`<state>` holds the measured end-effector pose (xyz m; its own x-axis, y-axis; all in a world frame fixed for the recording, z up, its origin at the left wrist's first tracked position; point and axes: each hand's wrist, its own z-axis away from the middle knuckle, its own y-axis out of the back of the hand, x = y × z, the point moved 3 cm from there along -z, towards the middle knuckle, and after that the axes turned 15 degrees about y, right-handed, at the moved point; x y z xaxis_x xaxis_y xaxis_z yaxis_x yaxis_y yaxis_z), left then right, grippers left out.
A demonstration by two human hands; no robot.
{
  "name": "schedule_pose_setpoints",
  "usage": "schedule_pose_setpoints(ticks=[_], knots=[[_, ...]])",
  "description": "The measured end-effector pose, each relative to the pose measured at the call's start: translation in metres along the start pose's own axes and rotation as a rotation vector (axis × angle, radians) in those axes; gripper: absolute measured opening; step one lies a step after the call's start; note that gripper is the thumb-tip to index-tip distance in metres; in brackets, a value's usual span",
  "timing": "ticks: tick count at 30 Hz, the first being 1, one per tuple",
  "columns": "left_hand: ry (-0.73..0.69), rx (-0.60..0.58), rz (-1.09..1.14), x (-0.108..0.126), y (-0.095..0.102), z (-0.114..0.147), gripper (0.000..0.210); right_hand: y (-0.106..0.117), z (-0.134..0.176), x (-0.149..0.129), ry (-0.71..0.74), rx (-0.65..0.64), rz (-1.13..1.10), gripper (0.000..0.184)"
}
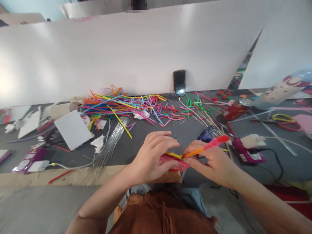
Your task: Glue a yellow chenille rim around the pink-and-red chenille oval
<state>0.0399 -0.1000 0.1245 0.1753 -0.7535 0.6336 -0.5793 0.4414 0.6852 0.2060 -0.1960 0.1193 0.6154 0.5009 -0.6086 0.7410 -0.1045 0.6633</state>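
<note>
Near the table's front edge, my left hand (156,156) curls around a flat bunch of pink pipe cleaners (174,165), thumb on the near side and fingers arched over the top. A yellow pipe cleaner (173,155) runs along the upper edge of that bunch. At its right end my right hand (207,161) pinches with thumb and forefinger. From this pinch an orange pipe cleaner stem (195,152) with a pink-red tip (221,140) slants up to the right. My fingers partly hide where the pieces meet.
A pile of colourful pipe cleaners (122,107) lies behind my hands, with thin wires (112,139) at left. A phone (179,83) leans on the white board. At right are a red can (237,109), a bottle (280,89), scissors (289,123) and a purple power strip (248,154).
</note>
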Motion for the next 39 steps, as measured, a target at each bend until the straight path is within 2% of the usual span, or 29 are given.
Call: schedule_pose_setpoints(ticks=[2,5,9,13,17,19,22,24,26,28,30,34,39], knots=[[-0.002,0.096,0.021,-0.001,0.001,0.002,0.036,0.0,-0.001,0.0,-0.009,0.001,0.001,0.012],[-0.051,0.208,0.049,-0.002,0.005,0.005,0.026,-0.001,-0.001,0.003,-0.031,0.007,0.005,0.013],[-0.105,0.217,0.021,-0.006,0.011,0.008,0.025,-0.003,0.001,0.008,-0.106,0.049,0.009,0.015],[-0.01,0.175,0.053,-0.018,0.016,0.01,0.026,-0.004,0.001,0.013,-0.211,0.132,-0.019,0.012],[0.16,0.192,0.097,-0.028,0.018,0.017,0.012,-0.001,-0.005,0.013,-0.205,0.173,0.015,0.011],[0.25,0.139,0.208,-0.027,0.015,0.02,0.024,0.003,-0.011,0.01,-0.146,0.206,0.116,0.009],[0.457,-0.133,0.583,-0.022,-0.003,0.024,0.051,0.006,-0.018,0.0,0.055,0.27,0.364,0.007],[0.659,-0.296,0.917,-0.021,-0.019,0.029,0.055,0.001,-0.02,-0.008,0.242,0.262,0.547,0.011],[0.786,-0.37,1.21,-0.022,-0.033,0.035,0.053,-0.01,-0.018,-0.014,0.434,0.2,0.695,0.019],[0.846,-0.366,1.402,-0.027,-0.044,0.042,0.045,-0.026,-0.012,-0.015,0.569,0.129,0.776,0.021],[0.918,-0.323,1.496,-0.036,-0.053,0.052,0.036,-0.042,-0.006,-0.013,0.609,0.079,0.795,0.019],[1.077,-0.295,1.576,-0.05,-0.066,0.071,0.034,-0.07,0.007,-0.006,0.571,0.012,0.764,0.019],[1.167,-0.294,1.611,-0.057,-0.076,0.086,0.038,-0.09,0.021,-0.001,0.522,-0.04,0.69,0.018]])
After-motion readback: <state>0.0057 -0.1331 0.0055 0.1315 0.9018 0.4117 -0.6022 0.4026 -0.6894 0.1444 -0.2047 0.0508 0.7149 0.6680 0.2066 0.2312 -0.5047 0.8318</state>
